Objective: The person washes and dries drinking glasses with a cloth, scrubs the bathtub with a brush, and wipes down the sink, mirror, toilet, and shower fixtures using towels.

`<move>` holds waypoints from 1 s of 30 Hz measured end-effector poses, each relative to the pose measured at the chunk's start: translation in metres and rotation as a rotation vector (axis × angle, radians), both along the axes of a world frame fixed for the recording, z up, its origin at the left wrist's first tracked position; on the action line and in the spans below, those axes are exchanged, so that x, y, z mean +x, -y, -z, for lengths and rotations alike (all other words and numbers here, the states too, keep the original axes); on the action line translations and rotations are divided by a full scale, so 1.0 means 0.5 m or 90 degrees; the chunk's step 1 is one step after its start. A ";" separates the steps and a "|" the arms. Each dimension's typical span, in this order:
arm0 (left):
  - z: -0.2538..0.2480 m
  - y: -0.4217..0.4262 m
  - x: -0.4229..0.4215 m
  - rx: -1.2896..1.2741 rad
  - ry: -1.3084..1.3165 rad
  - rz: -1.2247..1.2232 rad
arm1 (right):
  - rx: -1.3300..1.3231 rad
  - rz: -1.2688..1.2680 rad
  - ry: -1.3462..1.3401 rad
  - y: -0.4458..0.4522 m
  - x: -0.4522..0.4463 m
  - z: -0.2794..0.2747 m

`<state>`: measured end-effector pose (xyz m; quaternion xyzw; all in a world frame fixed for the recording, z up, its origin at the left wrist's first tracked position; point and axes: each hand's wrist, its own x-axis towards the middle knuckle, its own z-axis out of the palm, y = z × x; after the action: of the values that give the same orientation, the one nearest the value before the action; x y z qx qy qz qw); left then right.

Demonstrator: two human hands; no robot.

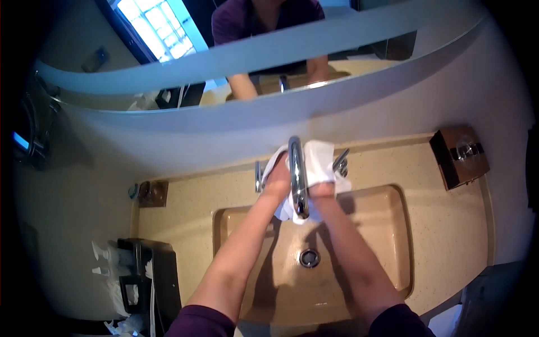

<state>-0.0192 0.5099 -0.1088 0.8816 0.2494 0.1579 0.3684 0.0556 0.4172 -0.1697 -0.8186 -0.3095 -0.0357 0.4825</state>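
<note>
A white cloth [319,160] is bunched around the chrome faucet [297,174] at the back of the sink. My left hand [277,175] is on the faucet's left side, holding part of the cloth, with its fingertips covered. On the other side, my right hand [322,190] grips the cloth too; its fingers are hidden beneath the fabric. The left faucet handle [258,177] stands beside my left hand, and the right faucet handle [341,163] is just behind my right hand. Below the spout is the beige sink [401,241], with a round metal drain [309,258].
A brown box [461,157] stands at the counter's right end. At the left are a small brown block-like item [153,194] and a black caddy [163,269] with white spray bottles [112,255] beside it. A mirror [269,62] spans the wall above.
</note>
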 end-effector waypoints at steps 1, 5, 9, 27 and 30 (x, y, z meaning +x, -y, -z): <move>0.102 -0.058 0.021 0.022 0.018 0.062 | -0.065 -0.034 0.087 0.013 0.005 -0.004; -0.025 0.017 -0.015 0.192 -0.100 0.000 | -0.241 -0.040 -0.007 0.016 -0.001 -0.039; 0.020 0.012 -0.012 0.513 -0.391 -0.001 | -0.496 -0.062 -0.018 0.010 -0.012 -0.075; 0.086 0.112 -0.121 0.155 0.023 0.046 | -0.065 -0.035 0.157 0.255 -0.045 0.052; 0.063 0.161 -0.072 0.168 0.235 0.091 | 0.203 0.150 0.079 0.341 0.012 -0.016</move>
<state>-0.0555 0.4295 -0.1401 0.8937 0.0923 0.3213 0.2994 0.0616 0.2465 -0.1619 -0.7588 -0.2315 -0.1903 0.5784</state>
